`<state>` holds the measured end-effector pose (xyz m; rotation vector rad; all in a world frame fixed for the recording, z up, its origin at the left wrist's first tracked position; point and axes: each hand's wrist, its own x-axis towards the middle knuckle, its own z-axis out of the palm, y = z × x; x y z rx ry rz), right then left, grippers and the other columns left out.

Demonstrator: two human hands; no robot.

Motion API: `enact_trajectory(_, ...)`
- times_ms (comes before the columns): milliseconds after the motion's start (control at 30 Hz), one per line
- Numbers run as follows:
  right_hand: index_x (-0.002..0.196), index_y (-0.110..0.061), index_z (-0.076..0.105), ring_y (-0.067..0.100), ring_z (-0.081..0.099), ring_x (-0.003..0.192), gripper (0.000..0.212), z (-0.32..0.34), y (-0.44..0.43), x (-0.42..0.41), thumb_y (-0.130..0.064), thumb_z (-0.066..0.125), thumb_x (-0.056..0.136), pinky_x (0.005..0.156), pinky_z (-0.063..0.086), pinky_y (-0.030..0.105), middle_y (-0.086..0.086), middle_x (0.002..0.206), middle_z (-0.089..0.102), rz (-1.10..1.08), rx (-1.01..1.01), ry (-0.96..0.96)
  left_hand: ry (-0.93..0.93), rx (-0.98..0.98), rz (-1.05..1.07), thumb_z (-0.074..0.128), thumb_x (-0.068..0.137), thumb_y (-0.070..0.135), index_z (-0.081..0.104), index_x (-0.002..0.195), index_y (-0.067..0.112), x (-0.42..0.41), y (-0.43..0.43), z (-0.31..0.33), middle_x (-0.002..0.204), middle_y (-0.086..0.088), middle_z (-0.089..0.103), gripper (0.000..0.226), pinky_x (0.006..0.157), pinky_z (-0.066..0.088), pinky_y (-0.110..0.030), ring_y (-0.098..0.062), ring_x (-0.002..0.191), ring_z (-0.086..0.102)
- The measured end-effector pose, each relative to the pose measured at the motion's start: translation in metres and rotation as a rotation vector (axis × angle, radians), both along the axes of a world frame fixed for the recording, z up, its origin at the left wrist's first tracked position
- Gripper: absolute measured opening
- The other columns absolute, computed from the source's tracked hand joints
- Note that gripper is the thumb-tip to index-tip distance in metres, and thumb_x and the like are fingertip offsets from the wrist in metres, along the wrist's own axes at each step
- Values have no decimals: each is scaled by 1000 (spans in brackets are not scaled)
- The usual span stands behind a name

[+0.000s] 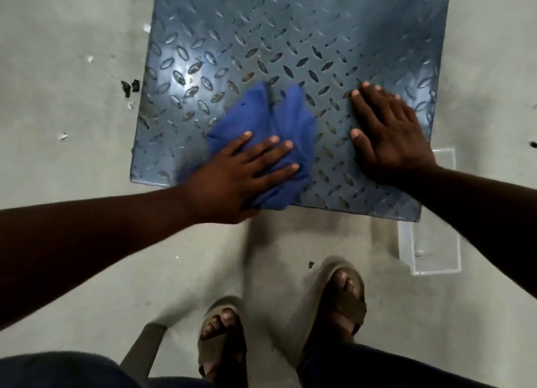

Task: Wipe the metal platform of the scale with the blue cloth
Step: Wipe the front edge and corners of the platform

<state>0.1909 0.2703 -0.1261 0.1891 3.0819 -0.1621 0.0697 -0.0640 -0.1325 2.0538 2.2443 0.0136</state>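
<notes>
Wiping the grey diamond-tread metal platform (pixel 290 38) of the scale with a crumpled blue cloth (pixel 279 120), close to its near edge.

My left hand (pixel 241 175) lies flat on the cloth with fingers straight and spread, pressing it down rather than gripping it; the cloth sits just left of the middle of that near edge. My right hand (pixel 389 134) rests flat on bare plate toward the near right corner, fingers extended and holding nothing, bracing me. To do this well I should bear down through the whole palm, overlap my strokes out to every edge and corner, and work the cloth around the raised treads, where the dark marks look likeliest to cling. A clear rectangular plastic tub (pixel 430 248) stands on the floor at the near right corner, partly under the platform; I can see nothing inside it.
</notes>
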Motion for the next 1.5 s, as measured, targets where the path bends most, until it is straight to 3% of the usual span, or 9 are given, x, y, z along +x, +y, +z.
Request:
enact_trajectory(233, 164, -14, 23, 35, 23, 156, 67, -1, -2, 1, -46, 31, 106, 127, 17, 51, 14, 170, 21, 7, -21, 40, 116, -85, 136, 50, 98, 57, 12, 173, 23, -105, -170, 10, 176, -20, 22, 91, 124, 27, -62, -37, 162, 18)
enact_trajectory(400, 164, -13, 23, 35, 23, 156, 67, -1, -3, 2, -46, 30, 106, 127, 15, 49, 15, 170, 21, 1, -19, 29, 6, -74, 96, 52, 102, 55, 26, 170, 16, -76, -118, 2, 174, -26, 23, 82, 126, 26, -59, -40, 160, 25)
enact_trajectory(667, 163, -13, 27, 37, 30, 152, 67, -5, 2, -1, -44, 34, 104, 125, 21, 51, 15, 169, 25, 15, -18, 60, -97, 75, -209, 45, 106, 13, 35, 168, 15, 33, 52, -9, 174, -23, 26, 63, 129, 20, -55, -40, 161, 27)
enact_trajectory(833, 163, -13, 30, 39, 34, 150, 67, -5, 1, 0, -44, 36, 103, 123, 24, 53, 16, 168, 28, 11, -47, 100, -95, 26, -177, 45, 104, 11, 31, 170, 19, 19, 35, 1, 178, -15, 21, 67, 131, 17, -55, -34, 165, 19)
enact_trajectory(1067, 163, -14, 30, 40, 33, 151, 69, -3, -3, 0, -44, 39, 101, 122, 24, 55, 15, 168, 28, -13, -75, 81, 11, -83, 332, 58, 78, 11, 12, 172, 37, -28, -140, 0, 180, -6, 5, 108, 127, 19, -64, -42, 163, 18)
enact_trajectory(1167, 163, -16, 29, 39, 32, 152, 69, -7, -1, 1, -45, 37, 102, 122, 25, 57, 14, 169, 27, -10, -66, 82, -344, 140, 684, 52, 95, 19, 22, 172, 25, -13, -163, 2, 181, -11, 6, 82, 128, 29, -58, -41, 165, 16)
enact_trajectory(1300, 164, -18, 26, 41, 32, 152, 69, -16, 4, 1, -47, 36, 102, 120, 29, 60, 14, 169, 26, -18, -82, 100, -802, 401, 1216, 56, 104, 37, 27, 171, 23, -11, -128, 2, 172, 10, 34, 74, 120, 30, -13, 0, 156, 34)
enact_trajectory(1400, 164, -18, 26, 42, 32, 152, 68, -21, 7, 2, -47, 35, 103, 118, 31, 61, 14, 169, 26, 7, -76, 115, -1137, 510, 1654, 62, 104, 45, 56, 153, 31, -43, -104, 11, 141, 9, 68, 51, 112, 49, -32, -13, 133, 63)
enact_trajectory(1500, 164, -19, 27, 41, 32, 152, 69, -25, 7, 3, -47, 37, 102, 119, 30, 61, 13, 169, 26, -18, -97, 132, -1240, 476, 1760, 65, 106, 42, 68, 132, 25, -45, -103, 26, 118, 4, 76, 32, 98, 55, -37, -18, 113, 71)
